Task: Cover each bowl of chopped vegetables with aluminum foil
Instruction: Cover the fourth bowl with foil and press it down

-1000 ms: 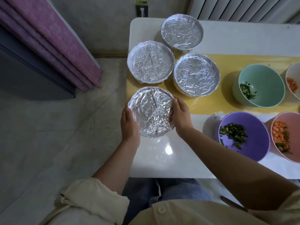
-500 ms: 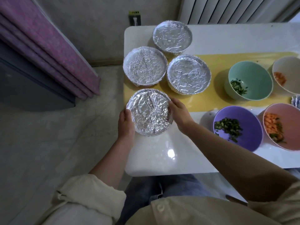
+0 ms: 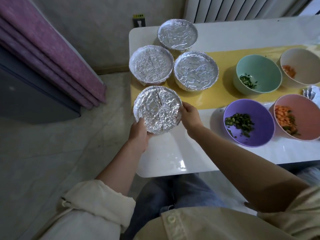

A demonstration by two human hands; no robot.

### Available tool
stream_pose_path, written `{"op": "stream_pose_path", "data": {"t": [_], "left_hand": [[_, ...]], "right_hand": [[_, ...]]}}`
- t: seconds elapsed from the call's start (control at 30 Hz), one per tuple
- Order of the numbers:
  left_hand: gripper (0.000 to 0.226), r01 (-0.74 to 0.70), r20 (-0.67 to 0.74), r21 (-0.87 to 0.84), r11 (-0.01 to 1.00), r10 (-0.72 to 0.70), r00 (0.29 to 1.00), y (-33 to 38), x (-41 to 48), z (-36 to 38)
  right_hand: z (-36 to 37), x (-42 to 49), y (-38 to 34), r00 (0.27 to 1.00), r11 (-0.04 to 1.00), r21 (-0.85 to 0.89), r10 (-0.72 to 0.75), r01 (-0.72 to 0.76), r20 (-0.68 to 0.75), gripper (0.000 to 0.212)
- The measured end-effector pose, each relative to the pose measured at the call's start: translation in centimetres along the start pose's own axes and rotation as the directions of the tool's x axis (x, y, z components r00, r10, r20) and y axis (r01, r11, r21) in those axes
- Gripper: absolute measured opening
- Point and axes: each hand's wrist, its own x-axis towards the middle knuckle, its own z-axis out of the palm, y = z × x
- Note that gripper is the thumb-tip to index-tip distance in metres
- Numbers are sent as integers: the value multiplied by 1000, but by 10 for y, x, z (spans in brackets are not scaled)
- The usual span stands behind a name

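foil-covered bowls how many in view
4: far bowl behind the yellow mat, left bowl and middle bowl on it, near bowl held by the left hand and right hand. More may sit past the right edge.

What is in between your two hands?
A bowl covered with foil sits between the left hand and the right hand; both grip its rim. The head view shows it.

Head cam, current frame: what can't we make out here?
1. Contents of the held bowl and the covered bowls behind it: head view, hidden by foil.
2. Fingers of the left hand: under the held bowl. The right hand grips its rim.
3. Pink bowl, white bowl, loose foil: cut off by the right edge.
4. Wall label: too small to read.
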Motion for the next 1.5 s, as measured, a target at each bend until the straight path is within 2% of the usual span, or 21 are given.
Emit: {"op": "stream_pose_path", "data": {"t": [0.13, 0.23, 0.37, 0.53, 0.6, 0.67, 0.77, 0.87, 1.0, 1.13, 1.3, 1.5], "left_hand": [[35, 72, -114, 233, 970, -47, 992, -7, -9, -9], [29, 68, -83, 299, 952, -46, 996, -14, -19, -10], [33, -3, -23, 304, 953, 11, 1000, -10, -21, 1], [41, -3, -5, 347, 938, 5, 1000, -5, -22, -3], [40, 44, 1, 357, 933, -47, 999, -4, -28, -3], [46, 142, 32, 350, 926, -163, 986, -4, -34, 0], [53, 255, 136, 382, 888, -327, 935, -7, -40, 9], [43, 278, 180, 306, 911, -342, 922, -10, -41, 19], [35, 271, 107, 183, 945, -293, 950, -16, -39, 28], [29, 279, 39, 115, 953, -285, 958, -19, -41, 30], [27, 211, -13, 22, 977, -211, 977, -15, -40, 38], [25, 258, 2, -16, 966, -258, 966, -14, -42, 39]], "right_hand": [[-3, -14, 5, 997, 998, -21, 64, -65, -36, 47], [0, -21, 14, 985, 993, -17, 115, -118, -127, 52], [8, -25, 15, 990, 996, -31, 82, -86, -116, 25], [10, -22, 7, 990, 994, -71, 74, -83, -121, 18], [8, -21, 5, 990, 992, -65, 97, -104, -105, 24], [6, -18, 5, 990, 992, -48, 114, -118, -83, 33], [3, -14, 5, 993, 990, -85, 106, -109, -42, 30], [-1, -12, 2, 994, 985, -134, 106, -107, -18, 27], [-7, -8, -1, 991, 974, -199, 122, -110, 48, 27], [-10, 2, -7, 987, 968, -224, 132, -108, 92, 16], [-12, 7, -12, 973, 952, -290, 151, -97, 172, 10], [-16, 14, -21, 972, 922, -387, 97, -8, 213, 14]]}}
